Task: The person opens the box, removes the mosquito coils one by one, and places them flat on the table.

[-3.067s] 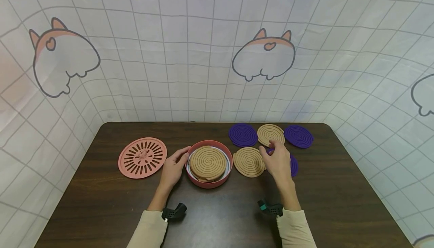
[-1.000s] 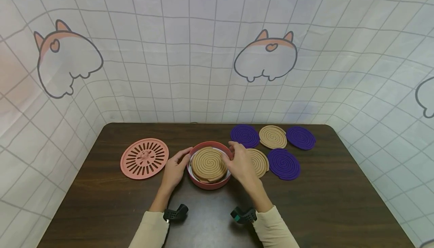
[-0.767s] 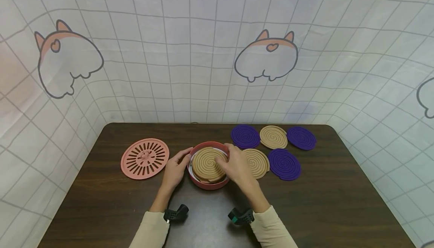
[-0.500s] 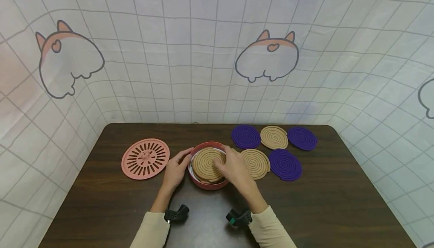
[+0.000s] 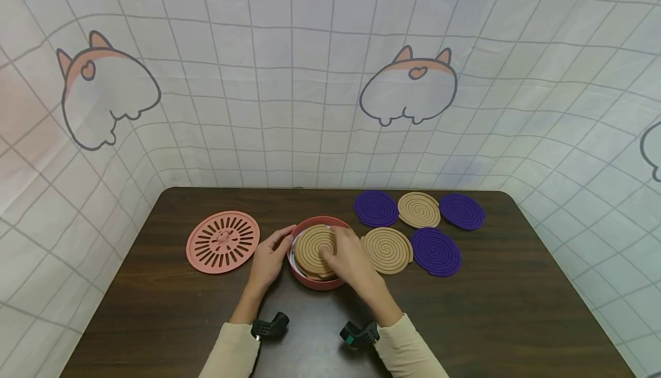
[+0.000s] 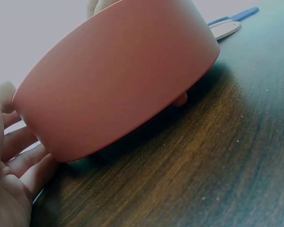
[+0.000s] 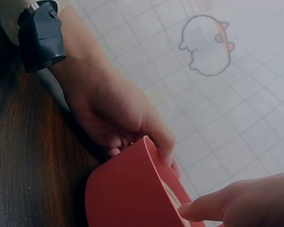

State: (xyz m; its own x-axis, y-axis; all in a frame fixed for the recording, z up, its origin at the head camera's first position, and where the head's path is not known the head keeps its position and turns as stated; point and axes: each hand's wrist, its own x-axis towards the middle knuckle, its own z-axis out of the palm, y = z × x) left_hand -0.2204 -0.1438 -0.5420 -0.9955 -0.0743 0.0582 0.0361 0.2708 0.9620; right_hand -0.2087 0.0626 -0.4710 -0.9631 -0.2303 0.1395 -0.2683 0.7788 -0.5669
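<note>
A stack of tan mosquito coils lies inside a round red box with a pale lining. My left hand grips the box's left side. In the left wrist view its thumb is at the rim and its fingers spread along the outer wall. My right hand reaches over the box's right side, its thumb on the top coil and its index finger near the coil's far edge, a gap between them; the other fingers are hidden. The straight right thumb also shows in the right wrist view.
To the left lies a pink slotted round lid. Right of the box are two single tan coils and three purple coils, flat on the dark wooden table. A white patterned curtain surrounds the table's back and sides.
My right hand has come left from the loose coils to the box, and its thumb has slid further in over the top coil. The left hand keeps its hold on the box.
</note>
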